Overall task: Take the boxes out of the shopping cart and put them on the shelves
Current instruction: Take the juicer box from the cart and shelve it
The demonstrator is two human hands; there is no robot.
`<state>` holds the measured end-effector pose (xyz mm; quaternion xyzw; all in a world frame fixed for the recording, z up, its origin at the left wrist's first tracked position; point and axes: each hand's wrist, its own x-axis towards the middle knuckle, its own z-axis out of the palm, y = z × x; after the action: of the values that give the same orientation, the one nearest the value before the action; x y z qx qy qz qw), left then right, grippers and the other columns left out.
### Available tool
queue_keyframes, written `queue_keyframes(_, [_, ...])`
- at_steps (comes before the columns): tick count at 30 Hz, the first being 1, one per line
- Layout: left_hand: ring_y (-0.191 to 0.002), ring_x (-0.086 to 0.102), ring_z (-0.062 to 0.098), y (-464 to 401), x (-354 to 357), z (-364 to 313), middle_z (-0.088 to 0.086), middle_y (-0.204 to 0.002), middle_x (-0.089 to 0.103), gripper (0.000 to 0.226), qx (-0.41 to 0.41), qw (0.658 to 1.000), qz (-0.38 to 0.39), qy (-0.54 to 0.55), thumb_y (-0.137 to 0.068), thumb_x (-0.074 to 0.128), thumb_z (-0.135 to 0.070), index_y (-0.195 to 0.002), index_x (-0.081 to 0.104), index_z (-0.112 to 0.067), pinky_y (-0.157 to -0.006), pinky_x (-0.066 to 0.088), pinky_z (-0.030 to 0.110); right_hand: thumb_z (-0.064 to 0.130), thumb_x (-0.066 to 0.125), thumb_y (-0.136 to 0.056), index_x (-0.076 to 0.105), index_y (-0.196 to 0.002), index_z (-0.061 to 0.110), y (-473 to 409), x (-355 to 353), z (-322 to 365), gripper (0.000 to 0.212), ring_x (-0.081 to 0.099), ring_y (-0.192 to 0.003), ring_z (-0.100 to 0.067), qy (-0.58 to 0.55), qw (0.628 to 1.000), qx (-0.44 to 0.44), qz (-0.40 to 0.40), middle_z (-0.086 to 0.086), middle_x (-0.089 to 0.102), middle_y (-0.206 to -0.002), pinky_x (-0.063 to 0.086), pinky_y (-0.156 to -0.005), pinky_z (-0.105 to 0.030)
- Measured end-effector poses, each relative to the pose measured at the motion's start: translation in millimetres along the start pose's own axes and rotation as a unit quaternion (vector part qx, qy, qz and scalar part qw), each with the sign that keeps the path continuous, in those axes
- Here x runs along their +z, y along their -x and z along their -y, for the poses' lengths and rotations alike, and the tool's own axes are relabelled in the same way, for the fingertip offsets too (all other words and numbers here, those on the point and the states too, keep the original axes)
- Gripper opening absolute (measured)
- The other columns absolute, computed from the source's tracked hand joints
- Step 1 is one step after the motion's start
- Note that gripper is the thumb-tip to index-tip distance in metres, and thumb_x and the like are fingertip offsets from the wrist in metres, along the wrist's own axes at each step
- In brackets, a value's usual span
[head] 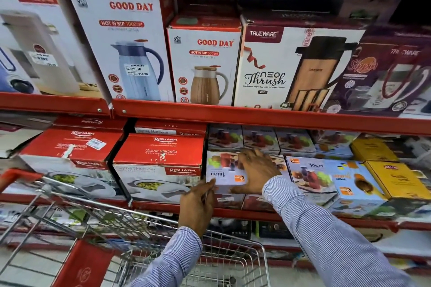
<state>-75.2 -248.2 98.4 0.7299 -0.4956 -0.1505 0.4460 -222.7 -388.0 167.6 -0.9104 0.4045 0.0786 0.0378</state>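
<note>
A white juicer box (pixel 222 170) with upside-down "Juicer" print sits on top of other boxes on the middle red shelf (pixel 256 213). My right hand (pixel 256 170) lies spread over its top and front right side. My left hand (pixel 198 205) touches its lower left corner with the fingertips. More juicer boxes (pixel 307 177) stand to the right and behind. The wire shopping cart (pixel 140 228) with a red handle is below left, in front of the shelves; its inside is mostly hidden by my arms.
Red Rishabh casserole boxes (pixel 158 165) stand just left of the juicer box. Yellow boxes (pixel 394 177) are at the far right. The upper shelf (pixel 256 115) holds Good Day jug boxes (pixel 205 63) and Trueware boxes (pixel 291 65). Lower shelves hold more goods.
</note>
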Motion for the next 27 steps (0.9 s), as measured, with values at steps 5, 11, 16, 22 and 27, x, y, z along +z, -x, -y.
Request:
queue_keyframes(5, [-0.072,0.058,-0.02,0,0,2,-0.001,-0.111,0.076,0.028,-0.018,1.0,-0.005,0.01,-0.091,0.064,-0.009,-0.116,0.073,-0.018,-0.073,0.041,-0.008,0.089,0.052,-0.044,0.047,-0.108,0.017,-9,1,-5,0.097,0.039,-0.116,-0.028,0.02,1.0,-0.016,-0.008,-0.005,0.048,-0.125,0.037,-0.095,-0.051])
queue_keyframes(11, [-0.066,0.066,-0.002,-2,2,1,0.002,-0.106,0.078,0.028,-0.029,0.999,-0.013,-0.005,-0.09,0.064,-0.007,-0.114,0.074,-0.018,-0.067,0.04,-0.01,0.091,0.053,-0.036,0.045,-0.112,0.015,-17,2,-10,0.107,0.037,-0.116,-0.028,0.018,1.0,-0.005,-0.007,-0.006,0.048,-0.123,0.034,-0.101,-0.055])
queue_keyframes(16, [-0.077,0.068,0.002,-1,5,-2,0.004,-0.113,0.076,0.027,-0.029,0.999,-0.026,-0.012,-0.091,0.063,-0.006,-0.114,0.074,-0.015,-0.07,0.037,-0.012,0.092,0.051,-0.033,0.044,-0.111,0.015,-19,5,-13,0.11,0.038,-0.114,-0.029,0.012,1.0,0.002,-0.01,-0.006,0.049,-0.119,0.034,-0.101,-0.055])
queue_keyframes(22, [-0.061,0.067,0.006,1,-2,-4,0.006,-0.099,0.08,0.024,-0.016,0.999,-0.044,-0.026,-0.089,0.065,-0.003,-0.109,0.076,-0.01,-0.064,0.044,-0.006,0.088,0.057,-0.04,0.043,-0.118,0.012,-14,3,-10,0.109,0.038,-0.121,-0.031,0.014,1.0,0.012,0.005,-0.009,0.048,-0.125,0.031,-0.106,-0.056])
queue_keyframes(27, [-0.055,0.069,0.006,13,-32,6,-0.009,-0.076,0.078,0.026,0.017,0.997,-0.069,-0.012,-0.083,0.069,0.001,-0.097,0.08,-0.018,-0.057,0.059,0.019,0.08,0.064,-0.051,0.04,-0.125,0.015,-1,-1,1,0.101,0.036,-0.127,-0.032,-0.012,0.999,0.05,0.014,-0.008,0.05,-0.133,0.036,-0.102,-0.051])
